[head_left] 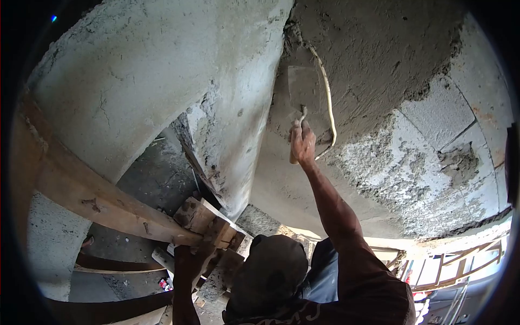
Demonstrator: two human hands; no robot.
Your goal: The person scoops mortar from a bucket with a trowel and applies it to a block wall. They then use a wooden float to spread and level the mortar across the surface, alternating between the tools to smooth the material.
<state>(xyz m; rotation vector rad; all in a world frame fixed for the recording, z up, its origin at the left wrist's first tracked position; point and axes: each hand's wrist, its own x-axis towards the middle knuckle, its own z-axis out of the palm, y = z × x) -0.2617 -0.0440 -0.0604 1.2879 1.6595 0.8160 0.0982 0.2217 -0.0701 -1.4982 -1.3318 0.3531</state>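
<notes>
Gray cap [277, 265] and dark shirt [374, 287] are seen at the bottom of the frame. At upper center, the trowel [304, 86] is held against wet mortar [374, 59], its handle gripped by the closed right hand [303, 142]. Just right of the blade, a pale cable [329, 103] is curved over the mortar. At lower left, the left hand [188, 258] is placed by the wooden beam [116, 203]; its grip cannot be told in the shadow.
</notes>
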